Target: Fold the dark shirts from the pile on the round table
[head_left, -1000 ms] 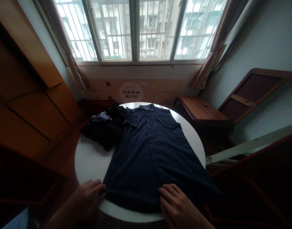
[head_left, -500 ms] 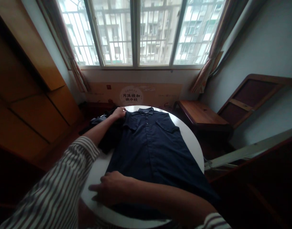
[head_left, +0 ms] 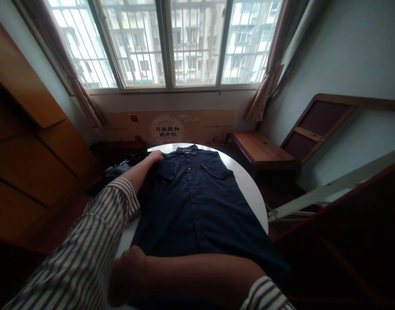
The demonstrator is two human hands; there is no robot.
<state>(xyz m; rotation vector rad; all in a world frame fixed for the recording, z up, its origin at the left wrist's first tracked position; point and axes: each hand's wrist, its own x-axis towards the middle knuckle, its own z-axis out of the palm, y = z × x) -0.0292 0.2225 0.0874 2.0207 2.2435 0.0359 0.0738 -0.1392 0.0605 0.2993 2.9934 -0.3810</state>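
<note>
"What's spread out in front of you?"

"You've got a navy button-front shirt lying flat, front up, on a round white table, its collar toward the window."

"What shows on the front?"

"A buttoned placket runs down the middle, with flap chest pockets, one on each side. Your right forearm hides the hem."

"And your hands?"

"Your left hand rests at the shirt's upper left shoulder; your right hand sits curled at its lower left edge. A crumpled dark garment lies just left of the shoulder, at the table's edge."
</note>
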